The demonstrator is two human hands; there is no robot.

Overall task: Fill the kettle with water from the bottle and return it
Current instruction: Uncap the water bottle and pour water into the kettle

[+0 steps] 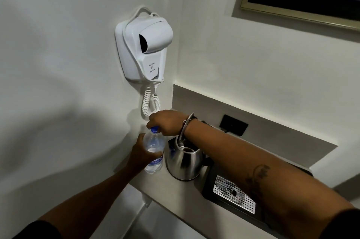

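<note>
The left hand (143, 152) is gripping the water bottle (153, 156) around its body, steadying it upright on the bench (187, 197), while the right hand (165, 122) is pinching the blue cap (155, 129), probably to twist it. The steel kettle (184, 160) is standing lid-open just beside the bottle, ready for pouring. A white wall-mounted hair dryer (145, 47) is hanging above; a black drip tray (232, 193) is sitting nearby.

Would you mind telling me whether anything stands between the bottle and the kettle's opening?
Only the blue cap, on the bottle under the right hand. The left hand holds the bottle right beside the kettle, whose lid stands open; nothing visible lies between them.
</note>
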